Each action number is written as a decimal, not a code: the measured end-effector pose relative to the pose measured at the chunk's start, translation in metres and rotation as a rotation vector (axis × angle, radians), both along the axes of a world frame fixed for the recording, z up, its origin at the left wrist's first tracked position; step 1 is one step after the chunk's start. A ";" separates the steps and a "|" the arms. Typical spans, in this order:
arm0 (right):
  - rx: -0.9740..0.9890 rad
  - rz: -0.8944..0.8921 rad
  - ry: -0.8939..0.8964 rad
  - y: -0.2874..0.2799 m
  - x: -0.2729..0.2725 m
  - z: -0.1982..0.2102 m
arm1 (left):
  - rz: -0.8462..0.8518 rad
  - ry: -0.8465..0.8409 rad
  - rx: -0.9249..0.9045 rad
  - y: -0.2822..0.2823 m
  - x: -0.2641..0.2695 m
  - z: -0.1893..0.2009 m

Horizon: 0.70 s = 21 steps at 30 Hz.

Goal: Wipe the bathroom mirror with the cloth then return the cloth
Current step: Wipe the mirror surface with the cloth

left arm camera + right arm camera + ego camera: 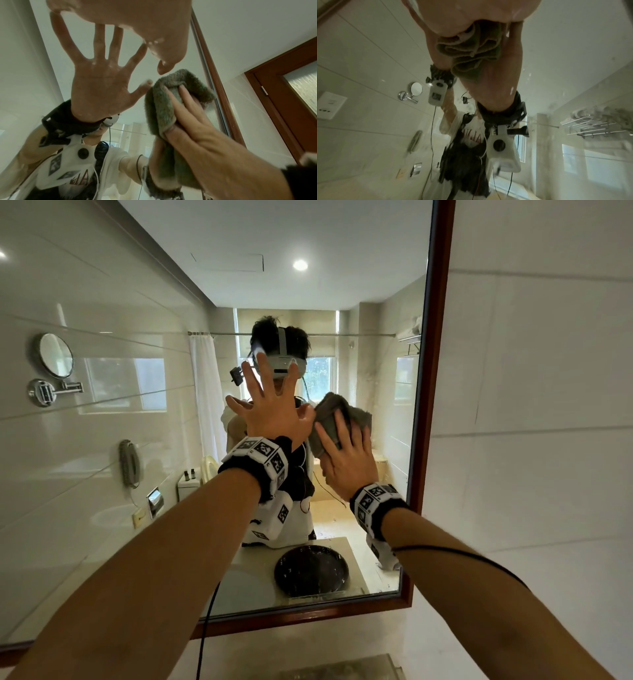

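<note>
Grey-green terry cloth (337, 421) is being pressed flat against the mirror (376, 320) by the right hand (346, 455), whose fingers (184, 94) are lying straight and close together over the bunched fabric, near the mirror's wooden right frame (433, 392). Just left of the cloth, the left hand (270, 409) is being held against the glass with its fingers spread wide apart and holding nothing, its thumb almost touching the cloth. Below the mirror's lower edge a pale tabletop (428, 635) is being shown.
</note>
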State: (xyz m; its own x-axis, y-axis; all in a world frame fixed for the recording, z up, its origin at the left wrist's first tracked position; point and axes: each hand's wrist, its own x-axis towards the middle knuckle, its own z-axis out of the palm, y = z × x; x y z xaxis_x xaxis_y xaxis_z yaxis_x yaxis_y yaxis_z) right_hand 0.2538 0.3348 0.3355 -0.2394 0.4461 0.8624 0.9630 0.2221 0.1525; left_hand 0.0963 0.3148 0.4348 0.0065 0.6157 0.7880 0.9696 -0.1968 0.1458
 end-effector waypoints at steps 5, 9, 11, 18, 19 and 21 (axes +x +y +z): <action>0.037 -0.078 0.098 0.005 0.012 0.066 | -0.031 -0.049 0.010 0.000 0.003 0.001; 0.038 -0.138 0.187 0.009 0.029 0.124 | -0.045 -0.053 0.006 0.000 0.002 0.001; 0.062 -0.134 0.217 0.009 0.037 0.138 | -0.034 -0.043 0.011 0.000 0.002 0.000; 0.146 -0.155 0.398 0.016 0.041 0.093 | 0.003 -0.026 0.032 0.003 0.001 -0.003; 0.145 -0.160 0.412 0.017 0.042 0.078 | 0.008 -0.020 0.031 0.003 0.001 -0.003; 0.133 -0.177 0.421 0.017 0.042 0.043 | 0.009 -0.018 0.030 0.002 0.002 -0.003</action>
State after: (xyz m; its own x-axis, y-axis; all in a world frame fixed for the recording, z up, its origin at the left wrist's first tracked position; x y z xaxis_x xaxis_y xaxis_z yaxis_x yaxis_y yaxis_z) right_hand 0.2962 0.3514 0.3784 0.2128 0.3281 0.9204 0.9686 0.0536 -0.2430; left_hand 0.0979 0.3170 0.4319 -0.0135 0.5914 0.8063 0.9686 -0.1924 0.1573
